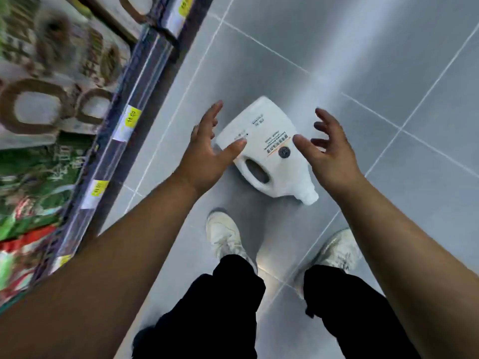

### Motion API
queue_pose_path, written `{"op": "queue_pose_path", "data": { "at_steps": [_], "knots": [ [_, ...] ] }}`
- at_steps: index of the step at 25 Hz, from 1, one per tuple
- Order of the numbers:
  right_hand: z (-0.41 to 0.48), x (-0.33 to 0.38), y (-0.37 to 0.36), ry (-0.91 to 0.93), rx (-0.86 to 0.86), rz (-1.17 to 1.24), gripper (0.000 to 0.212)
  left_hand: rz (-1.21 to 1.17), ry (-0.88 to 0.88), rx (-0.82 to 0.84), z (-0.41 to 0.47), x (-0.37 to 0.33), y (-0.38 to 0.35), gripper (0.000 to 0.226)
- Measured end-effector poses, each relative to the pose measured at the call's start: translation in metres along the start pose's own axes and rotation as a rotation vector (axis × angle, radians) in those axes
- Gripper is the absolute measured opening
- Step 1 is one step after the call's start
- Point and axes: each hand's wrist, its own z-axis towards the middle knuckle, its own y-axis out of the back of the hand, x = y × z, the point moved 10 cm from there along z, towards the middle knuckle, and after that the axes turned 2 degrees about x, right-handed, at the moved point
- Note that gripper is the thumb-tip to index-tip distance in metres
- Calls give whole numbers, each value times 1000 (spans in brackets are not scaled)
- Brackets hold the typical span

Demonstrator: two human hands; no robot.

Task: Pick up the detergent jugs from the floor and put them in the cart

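Note:
One white detergent jug [269, 141] lies on its side on the grey tiled floor, its cap pointing toward my feet and its handle hole facing up. My left hand [207, 149] hovers over the jug's left edge with fingers spread, holding nothing. To the right of the jug my right hand [326, 149] is open too, fingers curled apart above its label side. Neither hand grips the jug. No cart is in view.
A store shelf [129, 99] with yellow price tags and blurred green and brown packages runs along the left. My two white shoes [225, 234] stand just below the jug. Grey floor tiles [388, 60] stretch to the right and beyond.

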Motion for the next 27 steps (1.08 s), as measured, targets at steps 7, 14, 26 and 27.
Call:
{"op": "queue_pose_path", "data": {
  "at_steps": [7,14,26,27],
  "knots": [
    [94,-110,-59,10,57,-148,91,-72,198,-2,62,154,-70,109],
    [138,-141,-67,13,131,-245,96,-242,130,-193,100,170,-94,118],
    [116,-85,-80,173,260,-79,86,-333,42,-202,87,135,-54,110],
    [106,-70,-77,195,270,-78,87,-342,38,-194,79,122,-43,111]
  ]
}}
